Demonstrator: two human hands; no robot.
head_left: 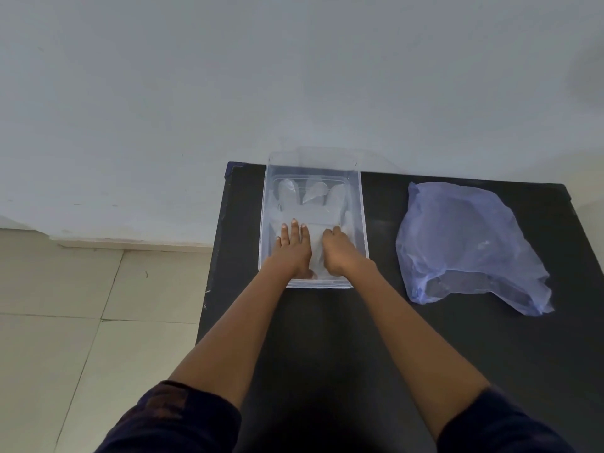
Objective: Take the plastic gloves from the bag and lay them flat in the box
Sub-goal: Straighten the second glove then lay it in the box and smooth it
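A clear plastic box stands on a black table, against the wall. Inside it a transparent plastic glove lies spread out, fingers pointing away from me. My left hand rests flat on the glove's cuff end, fingers straight and apart. My right hand sits beside it in the box with fingers curled down onto the glove; whether it pinches the plastic is unclear. The pale blue plastic bag lies crumpled to the right of the box, its mouth toward me.
The black table has its left edge just left of the box, with tiled floor below. A white wall rises directly behind the box.
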